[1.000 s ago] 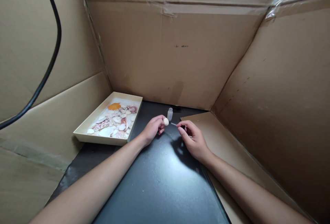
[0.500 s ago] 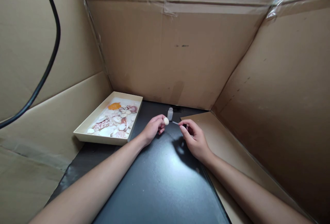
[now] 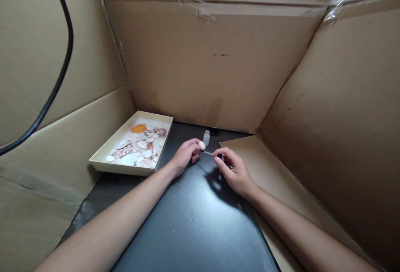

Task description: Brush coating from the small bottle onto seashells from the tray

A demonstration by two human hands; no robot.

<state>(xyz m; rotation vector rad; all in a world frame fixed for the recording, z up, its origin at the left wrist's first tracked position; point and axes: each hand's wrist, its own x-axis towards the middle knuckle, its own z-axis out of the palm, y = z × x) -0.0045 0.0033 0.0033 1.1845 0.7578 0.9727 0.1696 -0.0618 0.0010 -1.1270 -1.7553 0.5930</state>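
A small pale ribbed seashell is pinched between the thumb and fingers of my left hand, above the dark table. My right hand is closed on the dark end of a thin brush, seemingly the applicator of a small bottle. Its pale stem points left, with the tip just under the shell; whether it touches cannot be told. Behind the shell stands a small translucent bottle, upright and without a cap.
To the left sits a cream tray of assorted seashells, one of them orange. Cardboard walls enclose the table. A flat cardboard sheet lies on the right. A black cable hangs at the upper left.
My right hand has shifted slightly left and down, bringing the brush tip from the shell's right side to beneath it. The left hand with the shell has barely moved.
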